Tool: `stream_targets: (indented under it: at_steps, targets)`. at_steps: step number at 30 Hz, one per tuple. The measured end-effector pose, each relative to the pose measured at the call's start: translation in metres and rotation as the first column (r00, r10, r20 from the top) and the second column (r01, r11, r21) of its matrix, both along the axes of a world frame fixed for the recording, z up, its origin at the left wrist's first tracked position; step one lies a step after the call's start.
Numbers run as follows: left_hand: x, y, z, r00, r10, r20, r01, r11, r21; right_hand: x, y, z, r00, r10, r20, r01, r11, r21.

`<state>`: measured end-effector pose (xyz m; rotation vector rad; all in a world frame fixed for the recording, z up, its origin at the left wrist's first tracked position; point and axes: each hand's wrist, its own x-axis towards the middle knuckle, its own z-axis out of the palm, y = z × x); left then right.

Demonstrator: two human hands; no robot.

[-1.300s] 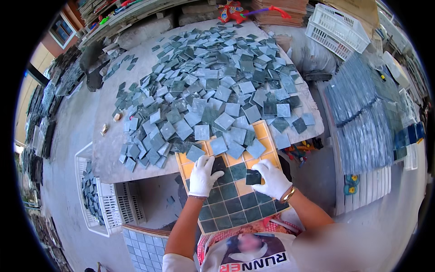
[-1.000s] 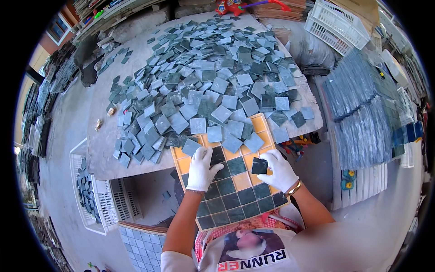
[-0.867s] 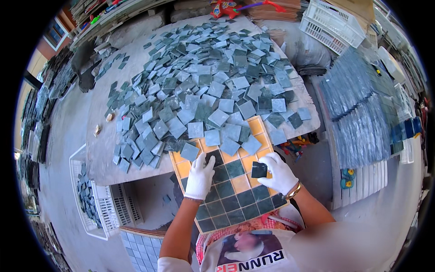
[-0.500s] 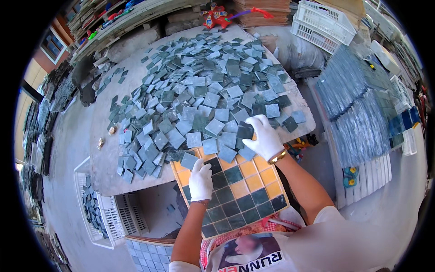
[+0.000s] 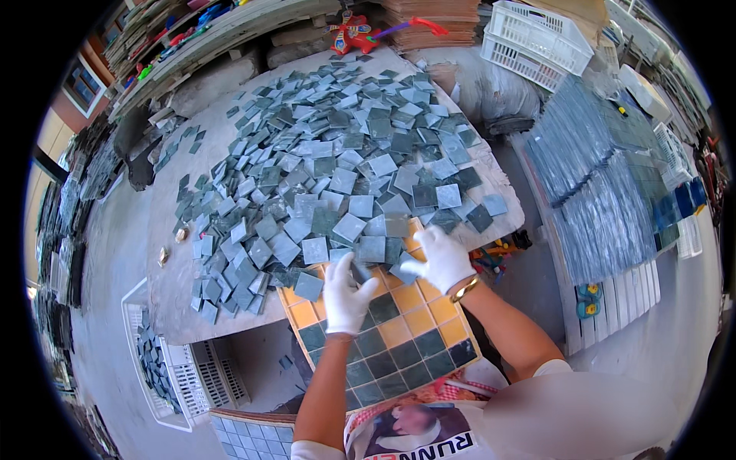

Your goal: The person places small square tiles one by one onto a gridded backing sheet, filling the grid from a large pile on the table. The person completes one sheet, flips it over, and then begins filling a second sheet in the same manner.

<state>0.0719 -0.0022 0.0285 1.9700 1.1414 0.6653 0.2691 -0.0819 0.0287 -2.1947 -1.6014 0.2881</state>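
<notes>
My left hand [image 5: 346, 297], in a white glove, is over the upper part of a tile board [image 5: 395, 332], thumb and forefinger apart. A blurred grey edge shows between them; whether they grip it I cannot tell. My right hand [image 5: 443, 262], gloved too, is open at the board's upper right corner, its thumb toward the left hand. The board rests tilted against my lap, with yellow squares in the upper and right part and dark green tiles in others. A blurred grey tile [image 5: 396, 225] lies just left of my right fingertips. Loose square tiles [image 5: 322, 176] heap up beyond the board.
A pale worktable [image 5: 165, 284] bears the heap. White crates stand below left [image 5: 157, 360] and far right [image 5: 537, 38]. Wrapped tile stacks [image 5: 598, 218] rise at the right. A red toy [image 5: 355, 34] sits at the far edge. Tiled sheets [image 5: 257, 437] lie low at the left.
My right hand has let go of the dark tile it held and opened, moving down toward the board. The left hand has moved slightly up, its fingers wider apart. The view has shifted a little.
</notes>
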Motion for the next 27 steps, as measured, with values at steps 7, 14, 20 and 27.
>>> stream_targets:
  at_steps: [7, 14, 20, 27]
  targets:
    - [-0.045, -0.021, -0.013, 0.787, 0.019, 0.616, 0.432, 0.696, -0.573, -0.020, -0.024, -0.025, 0.997, 0.046, -0.057, -0.041, 0.996, 0.085]
    - [-0.048, -0.058, -0.015, 0.975, -0.223, -0.007, 0.200, 0.892, -0.405, 0.006, -0.060, -0.019, 0.481, -0.033, -0.876, -0.030, 0.998, -0.055]
    - [-0.055, -0.073, -0.015, 0.907, -0.238, -0.347, 0.314, 0.931, 0.183, -0.002, -0.056, -0.023, 0.837, 0.266, -0.479, -0.266, 0.962, 0.070]
    - [-0.060, -0.089, -0.018, 0.901, -0.255, -0.351, 0.340, 0.918, 0.206, -0.015, -0.067, -0.031, 0.873, 0.371, -0.316, -0.366, 0.927, 0.078]
